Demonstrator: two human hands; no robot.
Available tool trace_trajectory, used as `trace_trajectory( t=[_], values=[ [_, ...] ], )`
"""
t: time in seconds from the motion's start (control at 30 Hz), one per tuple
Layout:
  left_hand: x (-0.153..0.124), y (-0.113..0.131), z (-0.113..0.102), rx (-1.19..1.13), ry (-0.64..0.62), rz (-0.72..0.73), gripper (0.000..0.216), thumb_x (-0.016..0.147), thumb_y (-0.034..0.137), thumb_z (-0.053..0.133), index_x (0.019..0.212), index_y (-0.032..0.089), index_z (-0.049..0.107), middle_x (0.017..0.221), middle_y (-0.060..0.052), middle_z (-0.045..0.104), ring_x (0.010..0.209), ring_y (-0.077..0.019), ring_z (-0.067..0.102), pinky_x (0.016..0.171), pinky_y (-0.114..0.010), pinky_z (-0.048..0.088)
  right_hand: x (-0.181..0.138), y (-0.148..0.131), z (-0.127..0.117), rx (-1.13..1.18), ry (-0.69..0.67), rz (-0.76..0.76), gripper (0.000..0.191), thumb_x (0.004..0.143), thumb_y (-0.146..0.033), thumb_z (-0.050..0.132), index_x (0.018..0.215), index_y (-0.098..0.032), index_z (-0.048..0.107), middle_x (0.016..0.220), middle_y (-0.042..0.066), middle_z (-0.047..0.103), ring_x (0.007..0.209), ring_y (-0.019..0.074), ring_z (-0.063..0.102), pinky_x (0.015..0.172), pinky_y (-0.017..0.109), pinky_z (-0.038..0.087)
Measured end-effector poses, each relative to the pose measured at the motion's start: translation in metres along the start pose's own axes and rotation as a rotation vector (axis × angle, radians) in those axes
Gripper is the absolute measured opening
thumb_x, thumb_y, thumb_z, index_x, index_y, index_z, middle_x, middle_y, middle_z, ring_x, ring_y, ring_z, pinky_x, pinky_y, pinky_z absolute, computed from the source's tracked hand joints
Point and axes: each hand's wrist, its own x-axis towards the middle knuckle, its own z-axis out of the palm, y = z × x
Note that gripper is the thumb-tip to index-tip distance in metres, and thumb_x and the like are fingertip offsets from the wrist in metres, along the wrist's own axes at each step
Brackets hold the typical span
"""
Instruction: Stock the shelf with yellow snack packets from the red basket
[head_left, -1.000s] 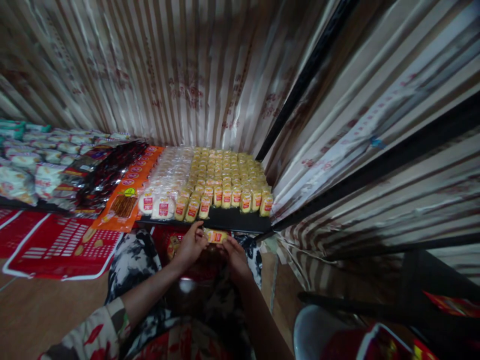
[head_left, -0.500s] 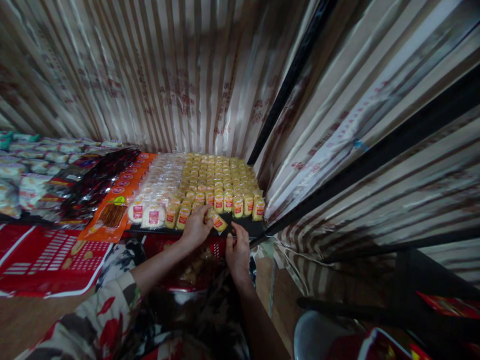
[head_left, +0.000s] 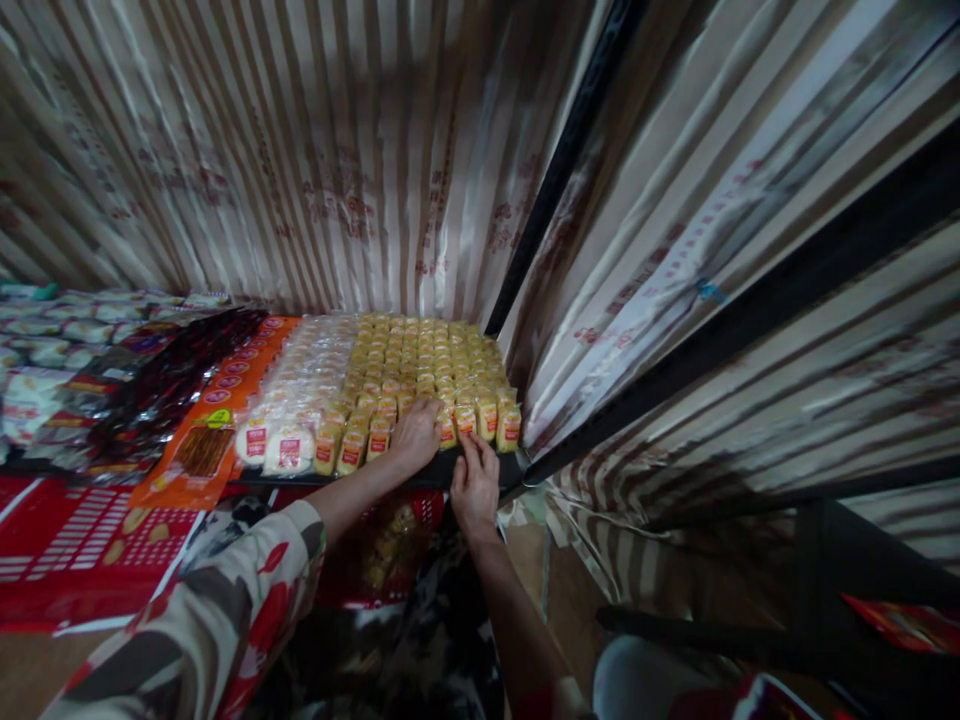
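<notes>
Small yellow wrapped cakes [head_left: 420, 350] with red-and-white labels stand in close rows on a dark shelf [head_left: 510, 468]. My left hand [head_left: 418, 437] is at the front row, its fingers closed at the edge of one yellow wrapped cake [head_left: 448, 427]. The back of that hand hides the cakes behind it. Just to the right, my right hand [head_left: 476, 490] has its fingers stretched up, the tips touching the lower front of a neighbouring cake [head_left: 466, 416]. Nothing shows inside the right hand.
White round wrapped cakes [head_left: 289, 450], an orange snack packet [head_left: 202, 445] and dark shiny packets [head_left: 165, 385] lie to the left. Red baskets [head_left: 75, 560] sit below the shelf edge. A black frame post [head_left: 559, 170] and striped curtain [head_left: 360, 150] bound the back and right.
The yellow cake that my left hand held tilted has come upright into the front row. My right fingertips have moved up to touch the row. The view has shifted slightly.
</notes>
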Motion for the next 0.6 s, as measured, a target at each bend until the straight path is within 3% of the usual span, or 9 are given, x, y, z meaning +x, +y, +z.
trace_trajectory(
  t=[0.23, 0.6],
  values=[
    [0.003, 0.0, 0.01, -0.015, 0.07, -0.019, 0.034, 0.081, 0.012, 0.046, 0.115, 0.017, 0.05, 0.111, -0.01, 0.049, 0.093, -0.0195, 0.056, 0.079, -0.032, 0.048, 0.0, 0.005, 0.006, -0.012, 0.016, -0.02, 0.041, 0.086, -0.014, 0.036, 0.124, -0.019, 0.051, 0.121, 0.011, 0.047, 0.112, 0.0203, 0.041, 0.094, 0.039, 0.04],
    [-0.003, -0.002, 0.027, -0.125, 0.194, -0.032, 0.017, 0.081, 0.012, 0.049, 0.098, 0.016, 0.048, 0.1, -0.008, 0.045, 0.082, -0.0165, 0.053, 0.07, -0.029, 0.05, 0.002, 0.001, 0.009, -0.023, 0.04, 0.001, 0.035, 0.087, -0.024, 0.043, 0.12, -0.022, 0.054, 0.121, 0.012, 0.045, 0.109, 0.0209, 0.043, 0.088, 0.038, 0.042]
  ],
)
